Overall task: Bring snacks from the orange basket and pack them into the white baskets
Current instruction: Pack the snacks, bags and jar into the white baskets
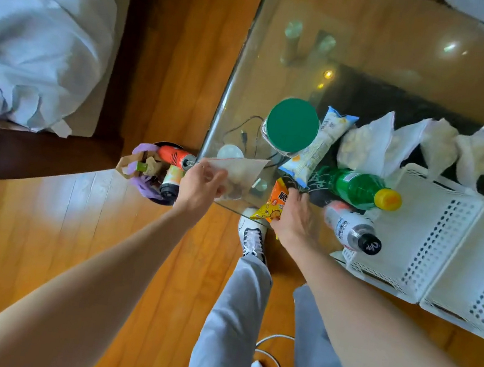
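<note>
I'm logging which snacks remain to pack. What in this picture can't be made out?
Head view only:
- Orange basket: not in view, so what remains in it is unknown.
- Right white perforated plastic basket: cut off by the right edge.
- Orange-yellow snack packet: partly covered by the right hand.
- Clear zip bag in the left hand: contents blurred.

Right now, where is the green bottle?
In the head view the green bottle lies on its side on the glass table, right of centre, between the green-lidded jar and the white baskets.
</note>
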`<state>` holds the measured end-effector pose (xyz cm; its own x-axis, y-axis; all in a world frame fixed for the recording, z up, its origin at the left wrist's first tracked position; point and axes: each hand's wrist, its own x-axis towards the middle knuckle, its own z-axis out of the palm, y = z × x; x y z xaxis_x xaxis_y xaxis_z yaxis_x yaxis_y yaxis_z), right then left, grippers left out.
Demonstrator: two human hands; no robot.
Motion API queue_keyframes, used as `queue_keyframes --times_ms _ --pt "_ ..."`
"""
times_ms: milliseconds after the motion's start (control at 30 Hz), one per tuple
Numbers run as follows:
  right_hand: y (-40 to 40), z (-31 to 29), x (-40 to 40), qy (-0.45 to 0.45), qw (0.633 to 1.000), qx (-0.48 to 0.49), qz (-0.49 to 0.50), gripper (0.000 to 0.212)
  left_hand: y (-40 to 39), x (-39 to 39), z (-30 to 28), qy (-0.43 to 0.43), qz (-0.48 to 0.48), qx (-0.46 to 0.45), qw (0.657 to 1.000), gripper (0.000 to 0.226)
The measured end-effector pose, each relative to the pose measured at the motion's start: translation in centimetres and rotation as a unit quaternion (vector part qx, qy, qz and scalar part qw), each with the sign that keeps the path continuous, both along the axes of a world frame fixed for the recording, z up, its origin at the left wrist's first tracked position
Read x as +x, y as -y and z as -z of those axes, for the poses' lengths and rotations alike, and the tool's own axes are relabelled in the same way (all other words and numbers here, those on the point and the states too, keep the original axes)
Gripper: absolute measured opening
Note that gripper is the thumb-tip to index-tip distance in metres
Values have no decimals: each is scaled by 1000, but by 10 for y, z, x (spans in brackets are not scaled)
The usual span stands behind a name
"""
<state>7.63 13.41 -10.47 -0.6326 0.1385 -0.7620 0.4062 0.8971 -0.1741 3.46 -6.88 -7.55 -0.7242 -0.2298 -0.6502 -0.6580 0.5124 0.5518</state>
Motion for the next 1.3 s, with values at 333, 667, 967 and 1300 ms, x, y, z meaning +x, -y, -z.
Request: queue_keyframes --times_ms 333,667,967,1300 --pt "-31 -27 45 -27 995 -16 91 74 -55 18 -18 56 -88 138 985 5" --pt "-131 -95 98 155 985 -35 67 64 -106 41 -35 83 127 -89 985 35" --pt "-196 -72 63 11 991 34 126 82 -161 32 -42 -48 176 -169 969 40" --pt "-188 -73 11 -129 976 -37 169 37 -174 -6 -31 -136 358 -80 920 71"
